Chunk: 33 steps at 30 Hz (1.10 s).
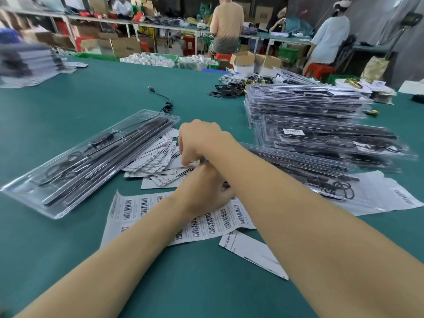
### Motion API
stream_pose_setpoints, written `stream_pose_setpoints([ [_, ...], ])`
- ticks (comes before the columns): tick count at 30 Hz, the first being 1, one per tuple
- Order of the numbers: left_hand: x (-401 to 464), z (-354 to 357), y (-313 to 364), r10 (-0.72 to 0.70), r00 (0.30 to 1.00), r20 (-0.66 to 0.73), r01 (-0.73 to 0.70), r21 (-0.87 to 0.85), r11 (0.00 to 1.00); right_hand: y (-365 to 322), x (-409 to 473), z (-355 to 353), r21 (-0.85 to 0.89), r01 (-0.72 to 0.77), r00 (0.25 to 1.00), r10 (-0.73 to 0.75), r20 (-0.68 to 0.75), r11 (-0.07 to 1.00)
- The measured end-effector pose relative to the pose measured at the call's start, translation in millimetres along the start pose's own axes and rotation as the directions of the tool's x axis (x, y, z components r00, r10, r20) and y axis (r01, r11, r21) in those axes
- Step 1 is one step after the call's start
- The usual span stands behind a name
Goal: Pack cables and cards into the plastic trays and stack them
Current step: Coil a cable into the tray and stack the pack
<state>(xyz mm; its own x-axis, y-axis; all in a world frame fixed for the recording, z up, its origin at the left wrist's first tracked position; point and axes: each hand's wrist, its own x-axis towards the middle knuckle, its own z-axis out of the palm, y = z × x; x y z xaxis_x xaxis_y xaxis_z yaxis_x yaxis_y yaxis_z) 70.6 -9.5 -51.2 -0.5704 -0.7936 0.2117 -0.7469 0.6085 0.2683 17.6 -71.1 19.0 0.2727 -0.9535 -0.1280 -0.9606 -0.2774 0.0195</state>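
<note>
Right hand point(199, 143) reaching across left forearm, fingers curled down into fanned pile of cards point(158, 154), seemingly pinching one; exact hold hidden. Left hand point(204, 189) lying under right arm on barcode label sheet point(206, 219), fingers hidden — cannot tell its state. Open clear tray point(91, 161), cable and black bars inside, sitting just left of cards on green surface point(68, 99).

Risks:
- cards overlapping, so two likely lifting together
- crossed arms possibly dragging label sheet
- leaning tray stack point(316, 125) at right possibly sliding if bumped

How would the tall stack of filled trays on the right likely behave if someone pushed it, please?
The stack would probably slide apart rather than move whole: its trays already sit skewed and fanned. The clear plastic looks slick, so upper trays may skate off. Packed full, it is likely fairly heavy.
</note>
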Motion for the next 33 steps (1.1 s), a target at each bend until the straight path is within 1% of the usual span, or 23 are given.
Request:
stream_pose_setpoints([
  [1, -0.6, 0.4, -0.3, -0.008, 1.0, 0.002, 0.008, -0.015, 1.0, 0.4, 1.2, -0.8, 0.01, -0.004, 1.0, 0.004, -0.003, 1.0],
  [2, -1.6, -0.2, 1.6, 0.013, 1.0, -0.008, -0.013, -0.026, 1.0, 1.0, 2.1, -1.2, 0.023, -0.01, 1.0, 0.01, 0.009, 1.0],
  [5, -1.4, 0.4, 1.4, 0.047, 0.996, -0.069, -0.053, -0.081, 0.995, 4.2, 2.3, 0.0, 0.081, -0.019, 0.998, 0.014, 0.062, 0.997],
  [8, -1.8, 1.9, -0.3, 0.056, 0.997, -0.061, -0.063, -0.128, 0.99, 4.0, -0.9, 0.2, 0.101, -0.011, 0.996, 0.003, 0.085, 0.995],
  [11, 2.4, 9.7, -5.8, 0.05, 0.998, -0.049, -0.056, -0.13, 0.99, 0.9, -3.1, 2.8, 0.108, -0.021, 0.999, 0.015, 0.051, 0.994],
  [14, 3.8, 13.2, -8.7, 0.036, 0.997, -0.062, -0.045, -0.148, 0.988, 1.3, -6.4, 0.2, 0.181, -0.037, 0.999, 0.035, 0.013, 0.983],
  [18, 1.1, 6.9, 3.9, 0.133, 0.963, -0.236, -0.192, -0.246, 0.95, 15.7, -11.9, -12.7, 0.346, -0.061, 0.996, 0.081, -0.044, 0.936],
  [20, 2.3, 11.2, 1.8, 0.182, 0.953, -0.243, -0.244, -0.255, 0.936, 27.0, -14.1, -21.1, 0.42, -0.039, 0.995, 0.074, -0.069, 0.907],
  [21, 4.4, 12.0, -1.4, 0.212, 0.953, -0.218, -0.26, -0.227, 0.938, 32.5, -15.8, -26.0, 0.455, -0.02, 0.992, 0.074, -0.1, 0.89],
  [23, 6.0, 14.0, -5.1, 0.222, 0.955, -0.197, -0.258, -0.184, 0.948, 38.5, -20.6, -32.4, 0.522, 0.029, 0.976, 0.09, -0.201, 0.853],
  [25, 5.7, 14.3, -3.5, 0.217, 0.95, -0.222, -0.259, -0.177, 0.95, 38.7, -21.9, -31.9, 0.579, 0.1, 0.944, 0.107, -0.312, 0.809],
  [29, 5.0, 14.1, -2.7, 0.25, 0.932, -0.264, -0.306, -0.197, 0.932, 30.4, -28.2, -21.9, 0.704, 0.223, 0.894, 0.147, -0.424, 0.674],
  [31, 3.2, 12.7, -1.4, 0.24, 0.927, -0.287, -0.305, -0.209, 0.929, 32.6, -46.0, -7.8, 0.696, 0.311, 0.829, 0.174, -0.531, 0.647],
  [32, 2.3, 11.9, 0.1, 0.22, 0.924, -0.313, -0.293, -0.21, 0.933, 35.6, -59.6, 3.4, 0.674, 0.351, 0.791, 0.179, -0.585, 0.65],
  [33, 1.3, 11.5, 1.4, 0.19, 0.922, -0.338, -0.274, -0.219, 0.937, 39.8, -75.4, 16.5, 0.631, 0.379, 0.744, 0.182, -0.643, 0.676],
])
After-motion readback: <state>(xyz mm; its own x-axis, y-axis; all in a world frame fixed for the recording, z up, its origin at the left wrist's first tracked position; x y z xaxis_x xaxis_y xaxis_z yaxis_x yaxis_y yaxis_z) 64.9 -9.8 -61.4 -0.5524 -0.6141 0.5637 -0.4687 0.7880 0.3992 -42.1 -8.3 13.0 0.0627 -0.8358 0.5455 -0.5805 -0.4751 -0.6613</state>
